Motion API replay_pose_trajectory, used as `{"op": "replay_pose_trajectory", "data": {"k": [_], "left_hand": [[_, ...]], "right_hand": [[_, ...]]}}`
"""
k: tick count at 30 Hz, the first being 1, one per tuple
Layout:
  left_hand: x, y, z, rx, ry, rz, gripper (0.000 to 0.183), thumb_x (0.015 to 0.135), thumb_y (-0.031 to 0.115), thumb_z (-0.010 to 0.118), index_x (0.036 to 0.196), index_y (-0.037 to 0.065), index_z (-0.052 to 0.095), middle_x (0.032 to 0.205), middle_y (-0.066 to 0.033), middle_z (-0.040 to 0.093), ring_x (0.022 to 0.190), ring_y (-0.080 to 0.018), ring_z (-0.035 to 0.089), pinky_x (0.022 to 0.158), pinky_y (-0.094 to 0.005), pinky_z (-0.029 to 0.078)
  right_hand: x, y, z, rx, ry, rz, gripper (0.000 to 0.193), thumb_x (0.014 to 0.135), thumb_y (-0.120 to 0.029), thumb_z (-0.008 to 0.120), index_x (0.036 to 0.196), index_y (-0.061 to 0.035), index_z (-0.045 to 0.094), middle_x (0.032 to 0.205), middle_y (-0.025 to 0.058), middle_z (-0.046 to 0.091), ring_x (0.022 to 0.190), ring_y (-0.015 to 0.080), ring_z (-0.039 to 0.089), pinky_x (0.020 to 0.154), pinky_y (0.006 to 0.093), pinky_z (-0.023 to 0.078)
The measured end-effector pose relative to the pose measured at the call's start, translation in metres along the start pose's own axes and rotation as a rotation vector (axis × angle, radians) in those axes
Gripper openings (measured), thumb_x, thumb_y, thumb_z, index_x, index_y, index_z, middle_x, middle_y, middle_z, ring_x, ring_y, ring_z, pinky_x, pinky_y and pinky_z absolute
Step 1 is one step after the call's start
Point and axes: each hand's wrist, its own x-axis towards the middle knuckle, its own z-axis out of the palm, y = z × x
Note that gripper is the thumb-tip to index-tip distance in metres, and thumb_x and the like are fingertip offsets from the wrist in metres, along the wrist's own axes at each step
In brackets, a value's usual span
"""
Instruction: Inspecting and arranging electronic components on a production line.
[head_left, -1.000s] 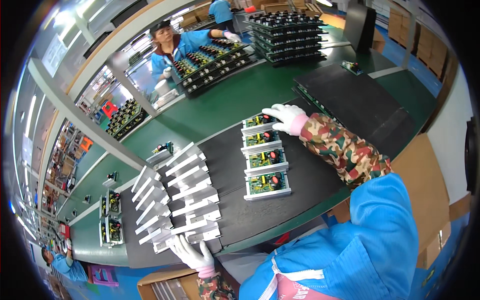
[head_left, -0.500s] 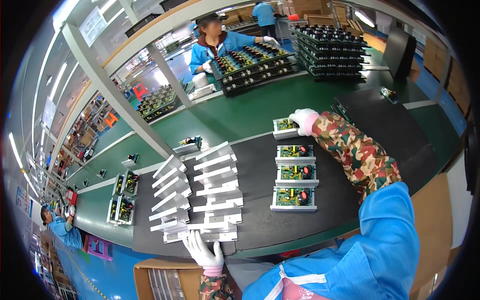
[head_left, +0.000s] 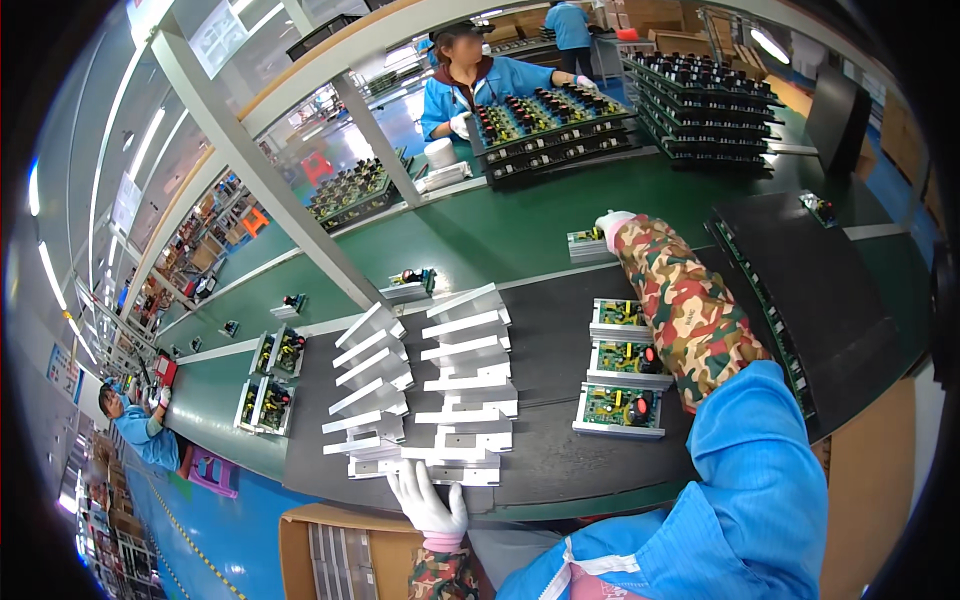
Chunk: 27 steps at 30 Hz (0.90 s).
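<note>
My right hand [head_left: 612,228], in a white glove, reaches far out over the green surface. It is closed on the right end of a circuit board with a silver heat sink [head_left: 586,254]; the fingertips are partly hidden. Near the front edge, my left hand [head_left: 430,502], also gloved, has its fingers apart and touches the nearest silver metal brackets [head_left: 465,476]. Two slanted rows of these brackets extend away from it. Beneath my right forearm stands a column of three similar boards [head_left: 617,406], each with a heat sink along its near edge.
Boards [head_left: 270,405] stand at the left, and another [head_left: 410,282] sits beyond the brackets. A grey post [head_left: 265,200] rises beside the green belt [head_left: 480,225]. Across it, a co-worker [head_left: 470,85] handles stacked board panels [head_left: 550,125]. An open carton [head_left: 295,550] sits below the front edge.
My right hand has carried the board away from me and slightly left, onto the green surface. My left hand stays by the nearest brackets. The whole view has shifted.
</note>
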Motion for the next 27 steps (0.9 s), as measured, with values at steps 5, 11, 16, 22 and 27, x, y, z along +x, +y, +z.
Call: {"op": "replay_pose_trajectory", "data": {"k": [5,11,16,22,27], "left_hand": [[-0.003,0.0,0.002,-0.019,0.013,-0.001,0.064,0.096,0.039,0.054,0.142,-0.004,0.044,0.146,-0.0287,0.045,0.134,-0.0474,0.044,0.118,-0.0639,0.026],[0.001,-0.002,0.003,-0.037,0.018,-0.017,0.067,0.097,0.042,0.052,0.146,-0.003,0.042,0.152,-0.0254,0.042,0.141,-0.0509,0.035,0.119,-0.0597,0.026],[0.0,0.001,0.003,-0.015,0.032,-0.024,0.066,0.097,0.042,0.053,0.145,-0.003,0.043,0.15,-0.0259,0.043,0.139,-0.0498,0.038,0.119,-0.0599,0.027],[0.0,-0.001,0.006,-0.008,0.084,-0.022,0.065,0.096,0.041,0.055,0.143,-0.004,0.045,0.147,-0.0271,0.045,0.136,-0.0486,0.042,0.118,-0.0607,0.027],[-0.003,0.0,0.002,-0.005,0.071,-0.05,0.068,0.094,0.039,0.058,0.144,-0.004,0.045,0.148,-0.0269,0.045,0.137,-0.0498,0.041,0.119,-0.0593,0.026]], "right_hand": [[-0.074,-0.05,-0.034,0.319,0.255,-0.328,0.077,0.078,-0.053,0.072,0.137,-0.0071,0.056,0.133,0.0187,0.061,0.118,0.0392,0.059,0.101,0.0464,0.048],[-0.252,-0.108,-0.045,0.076,0.069,-0.694,0.11,0.07,-0.075,0.069,0.15,-0.0058,0.04,0.149,0.0287,0.042,0.14,0.0507,0.033,0.119,0.0644,0.013],[-0.286,-0.1,-0.003,-0.007,0.064,-0.64,0.119,0.067,-0.077,0.067,0.155,-0.007,0.031,0.151,0.0334,0.036,0.142,0.0543,0.028,0.119,0.0663,0.003],[-0.281,-0.098,0.0,-0.006,-0.08,-0.49,0.117,0.067,-0.072,0.069,0.157,-0.0079,0.028,0.154,0.034,0.032,0.144,0.0534,0.027,0.12,0.065,0.003],[-0.274,-0.079,-0.001,-0.003,-0.083,-0.48,0.119,0.066,-0.069,0.072,0.158,-0.0082,0.026,0.155,0.0343,0.03,0.145,0.0522,0.026,0.121,0.0633,0.004]]}}
